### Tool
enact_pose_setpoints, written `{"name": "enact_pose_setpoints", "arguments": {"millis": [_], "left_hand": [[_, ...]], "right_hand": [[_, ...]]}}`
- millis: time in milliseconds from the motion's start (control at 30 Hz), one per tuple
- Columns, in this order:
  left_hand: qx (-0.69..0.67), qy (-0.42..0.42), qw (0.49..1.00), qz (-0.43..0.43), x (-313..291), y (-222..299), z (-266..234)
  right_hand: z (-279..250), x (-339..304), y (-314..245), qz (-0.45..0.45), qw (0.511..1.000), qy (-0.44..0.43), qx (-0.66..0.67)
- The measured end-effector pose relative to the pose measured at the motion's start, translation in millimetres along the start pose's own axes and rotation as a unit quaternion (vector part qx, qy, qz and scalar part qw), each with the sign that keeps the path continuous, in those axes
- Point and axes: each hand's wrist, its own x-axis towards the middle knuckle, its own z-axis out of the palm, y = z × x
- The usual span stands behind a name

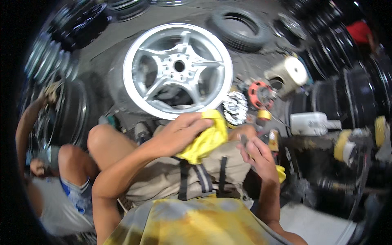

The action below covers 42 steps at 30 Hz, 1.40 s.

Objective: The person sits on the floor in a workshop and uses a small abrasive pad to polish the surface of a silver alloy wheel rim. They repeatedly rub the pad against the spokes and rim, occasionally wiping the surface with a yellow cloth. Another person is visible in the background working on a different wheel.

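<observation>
The left hand point(179, 132) is clamped on a yellow rag point(206, 141), bunched over the lap just below the silver rim point(178, 70) that lies flat on the floor ahead. The right hand point(257, 157) is closed on a small dark tool point(244, 141); what kind, I cannot tell. This looks like a pause in wiping or polishing the rim. A next move would call for carrying the rag forward onto the spokes.

yellow-and-grey mottled shirt point(196, 222), khaki shorts point(171, 175), bare forearms.
</observation>
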Motion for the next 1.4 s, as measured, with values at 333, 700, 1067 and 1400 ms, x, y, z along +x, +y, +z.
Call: {"name": "enact_pose_setpoints", "arguments": {"millis": [333, 700, 1067, 1400], "left_hand": [[0.017, -0.072, 0.997, -0.024, -14, 14, 17], [0.167, -0.192, 0.957, 0.139, -8, -25, 26], [0.175, -0.188, 0.959, 0.119, 7, -44, 30], [0.068, -0.186, 0.979, -0.036, 4, -32, 20]], "right_hand": [[-205, -65, 185, -0.064, 0.796, 0.6, -0.043], [-359, -62, 216, 0.008, 0.66, 0.697, -0.279], [-125, -14, 144, -0.071, 0.908, 0.401, -0.096], [-16, -2, 40, -0.019, 0.947, -0.211, -0.243]]}}
